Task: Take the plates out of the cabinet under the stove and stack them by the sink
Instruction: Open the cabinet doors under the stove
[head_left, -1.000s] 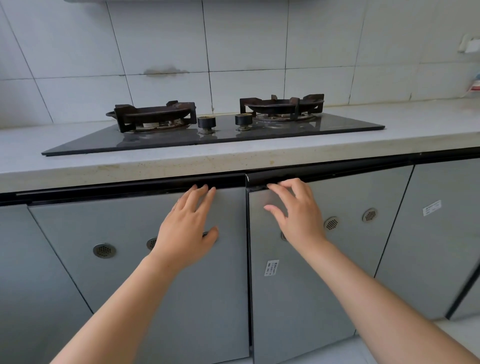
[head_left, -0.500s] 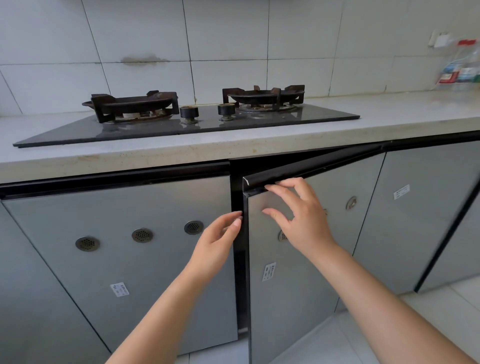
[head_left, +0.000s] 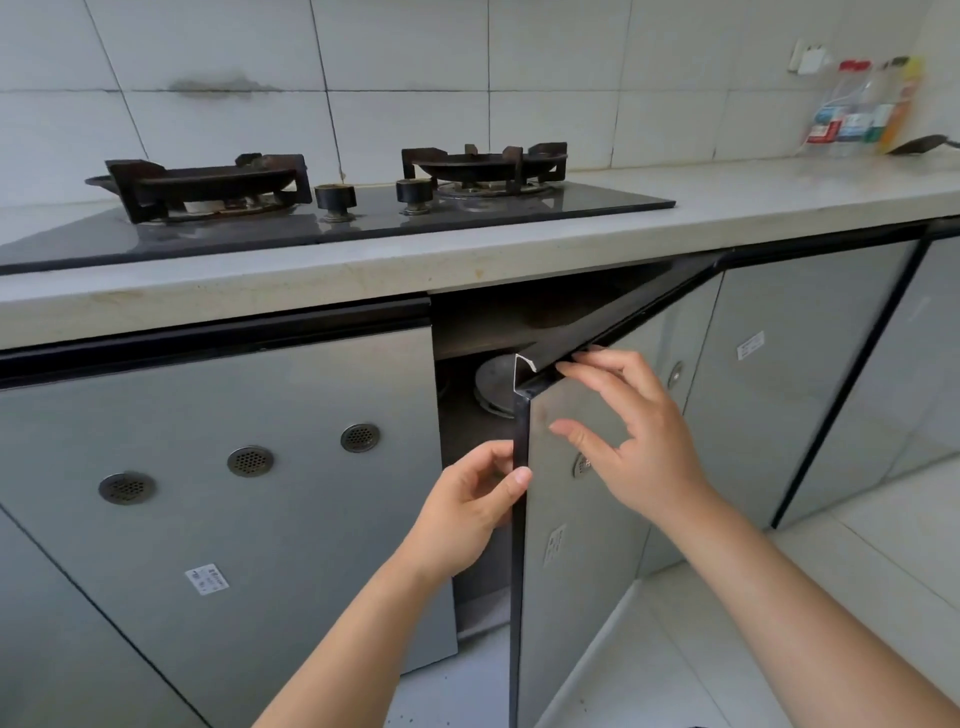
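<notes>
The right cabinet door (head_left: 587, 561) under the stove (head_left: 332, 218) stands partly swung out toward me. My left hand (head_left: 467, 512) grips its free vertical edge, thumb on the front. My right hand (head_left: 631, 441) rests its fingertips on the door's top rim, fingers spread. In the dark gap behind the door I see a round grey metal shape (head_left: 493, 384), the underside of the burner. No plates show in the opening.
The left cabinet door (head_left: 223, 499) is closed. More closed doors (head_left: 810, 374) run to the right. Bottles (head_left: 862, 111) and a dark utensil (head_left: 919, 145) sit at the far right of the counter (head_left: 779, 192). White floor tiles (head_left: 779, 623) lie below.
The right door has swung further open. My left hand moved from the left door's face to the right door's edge and took hold of it. The view shifted left.
</notes>
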